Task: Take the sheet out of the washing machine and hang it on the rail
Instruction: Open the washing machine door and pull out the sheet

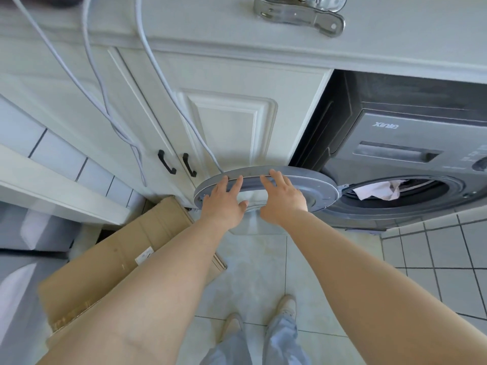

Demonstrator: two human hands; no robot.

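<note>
While the door is hanging wide open: the sheet (376, 191) is lying bunched in the mouth of the drum, a white crumple showing at the opening and the rest disappearing into the dark behind it.
Washing machine: the washing machine (411, 143) is sitting under the counter on the right, its round door (266, 191) swinging out to the left, across the front of the white cabinet (232, 122).
Left hand: the left hand (224, 202) is resting flat on the door's left part, fingers straight and spread, gripping nothing.
Right hand: the right hand (283, 197) is lying on the door nearer its hinge, fingers extended over the far rim, also holding nothing.
Key relation: the sheet is lying to the right of both hands, past the hinge, well apart from them; the right hand is the nearer one, so it looks best placed to be reaching into the drum first.
Sheet's axis: bunched as it is, I cannot tell which way its length is running.
Surroundings: a flattened cardboard box (126, 254) is leaning near the left, pale cables (110, 101) are trailing down the cabinet, and the person's feet are standing on the tiled floor (253, 262).
Rail: not showing from where this is seen.
</note>
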